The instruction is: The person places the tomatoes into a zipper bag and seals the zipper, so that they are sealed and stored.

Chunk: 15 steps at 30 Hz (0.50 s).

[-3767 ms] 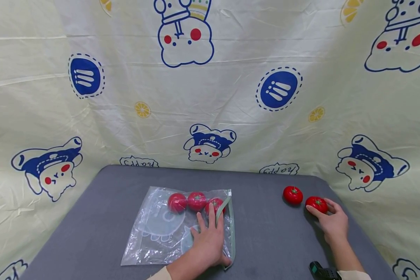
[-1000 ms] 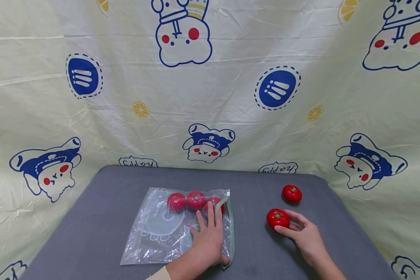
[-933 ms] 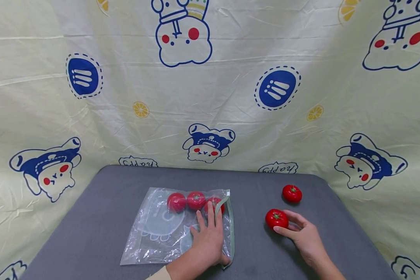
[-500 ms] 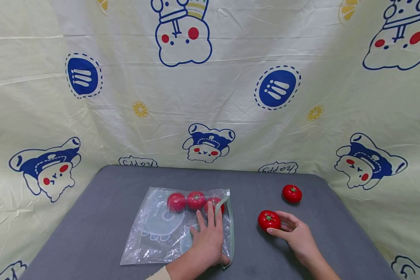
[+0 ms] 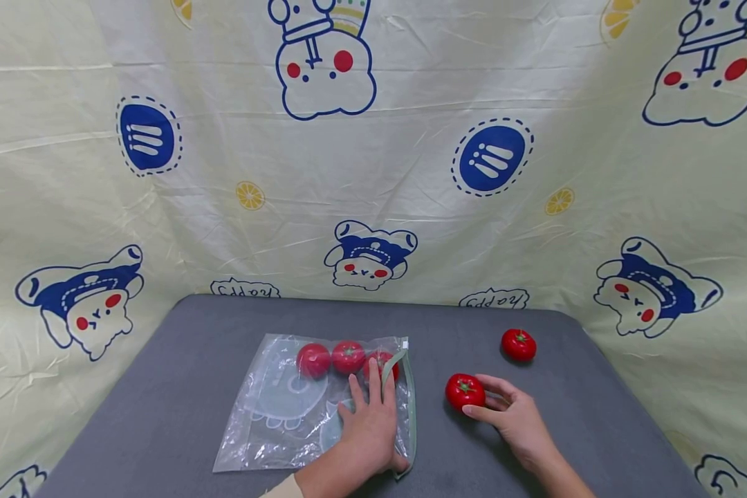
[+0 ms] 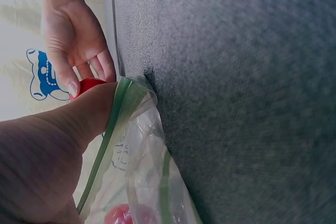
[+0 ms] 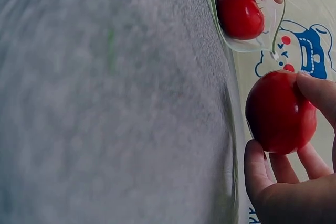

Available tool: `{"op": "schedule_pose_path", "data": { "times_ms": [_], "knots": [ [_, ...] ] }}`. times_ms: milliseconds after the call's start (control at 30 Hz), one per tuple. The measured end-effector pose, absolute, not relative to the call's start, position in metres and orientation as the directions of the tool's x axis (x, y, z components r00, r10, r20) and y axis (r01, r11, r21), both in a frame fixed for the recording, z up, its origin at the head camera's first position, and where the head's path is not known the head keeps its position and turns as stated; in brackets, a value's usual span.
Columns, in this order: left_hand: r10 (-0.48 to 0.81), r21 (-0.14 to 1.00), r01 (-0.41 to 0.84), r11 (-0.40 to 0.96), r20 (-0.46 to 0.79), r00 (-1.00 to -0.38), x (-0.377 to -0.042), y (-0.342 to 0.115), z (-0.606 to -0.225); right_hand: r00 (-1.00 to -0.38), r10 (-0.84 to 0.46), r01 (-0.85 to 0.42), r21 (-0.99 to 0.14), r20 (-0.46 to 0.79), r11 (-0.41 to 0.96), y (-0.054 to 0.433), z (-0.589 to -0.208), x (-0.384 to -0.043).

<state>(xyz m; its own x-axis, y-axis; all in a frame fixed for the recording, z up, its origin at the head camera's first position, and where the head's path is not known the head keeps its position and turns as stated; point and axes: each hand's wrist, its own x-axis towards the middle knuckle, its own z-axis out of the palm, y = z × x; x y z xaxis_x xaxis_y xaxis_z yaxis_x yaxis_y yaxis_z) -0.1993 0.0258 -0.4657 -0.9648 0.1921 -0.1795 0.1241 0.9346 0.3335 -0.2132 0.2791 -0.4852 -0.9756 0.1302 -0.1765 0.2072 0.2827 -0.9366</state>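
Note:
A clear plastic zip bag (image 5: 268, 443) with a green closure strip lies flat, its mouth facing right. Inside it, along the far side, sit three tomatoes (image 5: 314, 360). My left hand (image 5: 370, 429) rests over the mouth end with fingers spread; in the left wrist view its thumb (image 6: 94, 108) is against the green strip at the gaping opening. To the right of the bag my right hand (image 5: 519, 422) holds a red tomato (image 5: 464, 392) between thumb and fingers. In the right wrist view the thumb is on one side of this tomato (image 7: 281, 111), the fingers on the other.
One more tomato (image 5: 519, 345) sits on the grey table (image 5: 448, 332) farther back, right of the held one. Behind the table hangs a pale curtain (image 5: 373, 166) printed with cartoon figures and orange slices.
My right hand has carried the gripped tomato leftward from the table's right side, closer to the bag's mouth. The left hand and the bag have stayed in place.

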Motion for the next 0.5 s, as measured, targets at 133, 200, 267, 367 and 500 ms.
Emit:
{"op": "schedule_pose_path", "data": {
  "times_ms": [133,200,267,367,500],
  "knots": [
    [0.196,0.343,0.125,0.931,-0.179,-0.964,-0.199,0.025,-0.466,-0.978,0.111,0.200,-0.940,-0.176,0.275,0.274,-0.486,-0.214],
    [0.196,0.346,0.126,0.930,-0.176,-0.965,-0.199,0.025,-0.467,-0.979,0.104,0.198,-0.942,-0.176,0.272,0.271,-0.485,-0.213],
    [0.196,0.347,0.127,0.929,-0.172,-0.965,-0.199,0.025,-0.467,-0.979,0.099,0.197,-0.943,-0.176,0.268,0.268,-0.483,-0.212],
    [0.190,0.343,0.124,0.931,-0.165,-0.968,-0.199,0.026,-0.467,-0.981,0.094,0.190,-0.941,-0.170,0.279,0.265,-0.481,-0.211],
    [0.179,0.334,0.115,0.935,-0.166,-0.970,-0.198,0.026,-0.466,-0.985,0.080,0.171,-0.936,-0.154,0.308,0.262,-0.481,-0.211]
  ]
}}
